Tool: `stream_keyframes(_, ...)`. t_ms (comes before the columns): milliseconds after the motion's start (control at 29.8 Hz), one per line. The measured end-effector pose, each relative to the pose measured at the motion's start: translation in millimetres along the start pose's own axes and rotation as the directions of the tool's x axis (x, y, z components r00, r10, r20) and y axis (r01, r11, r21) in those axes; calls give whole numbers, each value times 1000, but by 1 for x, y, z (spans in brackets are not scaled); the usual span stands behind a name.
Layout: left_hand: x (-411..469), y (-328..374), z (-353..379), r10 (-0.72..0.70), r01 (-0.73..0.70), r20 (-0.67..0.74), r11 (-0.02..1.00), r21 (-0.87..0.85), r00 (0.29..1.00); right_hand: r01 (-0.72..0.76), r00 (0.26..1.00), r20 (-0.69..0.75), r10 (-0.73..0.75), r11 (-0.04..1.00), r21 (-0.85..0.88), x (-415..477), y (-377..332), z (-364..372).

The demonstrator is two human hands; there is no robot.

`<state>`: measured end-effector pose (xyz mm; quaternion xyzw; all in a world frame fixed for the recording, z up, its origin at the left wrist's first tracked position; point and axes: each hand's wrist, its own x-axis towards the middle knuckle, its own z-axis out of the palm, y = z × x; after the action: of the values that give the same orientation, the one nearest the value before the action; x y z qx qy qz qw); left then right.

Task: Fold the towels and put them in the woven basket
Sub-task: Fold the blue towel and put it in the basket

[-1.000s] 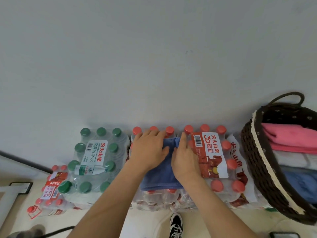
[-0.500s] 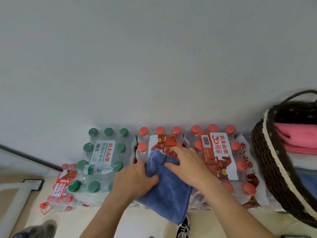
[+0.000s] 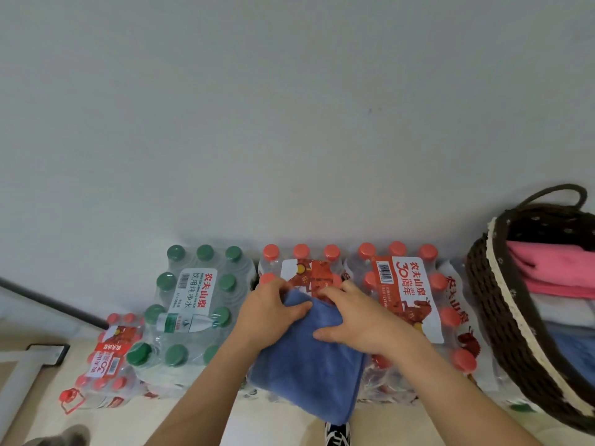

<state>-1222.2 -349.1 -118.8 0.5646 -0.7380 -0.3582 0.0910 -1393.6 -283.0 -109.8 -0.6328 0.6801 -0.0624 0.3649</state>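
A folded blue towel (image 3: 309,371) lies on a pack of red-capped water bottles (image 3: 309,268), its near edge hanging over the pack's front. My left hand (image 3: 270,313) grips the towel's far left corner, thumb curled over the cloth. My right hand (image 3: 360,320) holds the far right part, fingers over the top edge and thumb pressing the cloth. The dark woven basket (image 3: 502,313) with a cream rim stands at the right, apart from both hands. It holds a stack of folded towels: pink (image 3: 560,268) on top, white and blue below.
A second red-capped pack (image 3: 409,294) sits between the towel and the basket. A green-capped pack (image 3: 193,304) and a smaller red-capped pack (image 3: 109,358) stand to the left. All are against a grey wall. A shoe (image 3: 336,434) shows on the pale floor below.
Both hands slid from the towel's far edge back toward me, folding the far part over. The towel now hangs further over the pack's front and the red label behind it shows.
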Motion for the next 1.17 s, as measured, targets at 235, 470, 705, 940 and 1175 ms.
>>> stream_keyframes(235, -5, 17, -54, 186, -186, -45, 864, -468, 981, 99, 991, -81, -104, 993, -58, -8, -33, -66)
stream_keyframes(470, -5, 18, -68, 644, -564, -332, 765, 312, 689, 178, 792, -403, -460, 804, -567, -8, -56, -70)
stream_keyframes(705, -44, -45, 6, 618, -494, 35, 593, 635, 786, 129, 915, -221, -339, 761, -636, -13, -17, 38)
stream_keyframes(940, -49, -32, 4, 637, -493, 45, 549, 675, 770, 148, 974, -100, -205, 902, -406, -33, -30, 12)
stream_keyframes(1175, -57, -42, 18, 594, -507, 76, 604, 615, 801, 209, 904, -301, -304, 928, -309, 8, -23, 31)
